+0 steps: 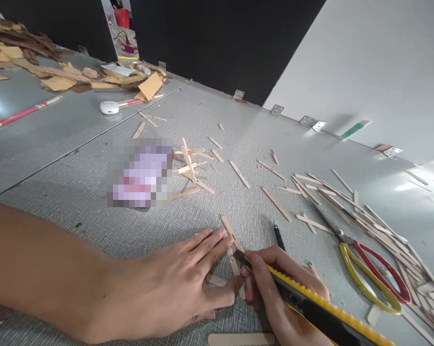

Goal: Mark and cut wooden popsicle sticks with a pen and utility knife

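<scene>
A wooden craft stick (232, 258) with dark pencil-like marks lies on the grey table. My left hand (188, 278) presses it down, index fingertip and thumb against it, the other fingers stretched out. My right hand (285, 283) is closed around a yellow and black utility knife (307, 298), its tip at the marked stick. Just beyond lies another craft stick (228, 228) with a small slot, touching or overlapping the marked one. Part of a further stick (217, 280) shows under my left hand. Behind my right hand a black pen (279, 236) is partly hidden.
Red and yellow-handled scissors (368, 274) lie at right beside a heap of craft sticks (393, 235). A blurred purple rectangular object (143, 175) and a small stick assembly (188, 161) are ahead. Brown scraps (69, 77) and a white earbud case (109, 107) lie far left.
</scene>
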Action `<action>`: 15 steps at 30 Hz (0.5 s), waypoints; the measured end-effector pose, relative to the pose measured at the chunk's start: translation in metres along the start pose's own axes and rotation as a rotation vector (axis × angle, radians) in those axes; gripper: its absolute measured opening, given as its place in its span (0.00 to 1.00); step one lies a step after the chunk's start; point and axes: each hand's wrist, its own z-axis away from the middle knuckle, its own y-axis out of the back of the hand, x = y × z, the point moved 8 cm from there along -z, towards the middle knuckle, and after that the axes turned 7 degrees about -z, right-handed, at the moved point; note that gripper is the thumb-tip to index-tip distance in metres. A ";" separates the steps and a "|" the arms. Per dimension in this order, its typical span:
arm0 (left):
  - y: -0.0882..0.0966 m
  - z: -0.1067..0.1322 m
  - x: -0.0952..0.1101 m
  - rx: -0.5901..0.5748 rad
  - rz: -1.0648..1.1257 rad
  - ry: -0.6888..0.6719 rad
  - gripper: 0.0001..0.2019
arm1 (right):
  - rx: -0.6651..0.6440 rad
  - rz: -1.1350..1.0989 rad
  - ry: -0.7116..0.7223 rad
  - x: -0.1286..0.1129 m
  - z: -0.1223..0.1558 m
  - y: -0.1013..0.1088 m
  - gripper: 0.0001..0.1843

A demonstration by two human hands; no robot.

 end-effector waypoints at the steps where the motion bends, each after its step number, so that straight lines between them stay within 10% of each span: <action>1: 0.002 0.000 0.000 0.003 -0.009 -0.005 0.24 | 0.009 0.029 0.016 -0.001 0.000 0.001 0.18; 15: 0.006 -0.004 0.003 -0.018 0.007 -0.092 0.25 | -0.020 0.159 0.090 -0.007 -0.004 -0.004 0.21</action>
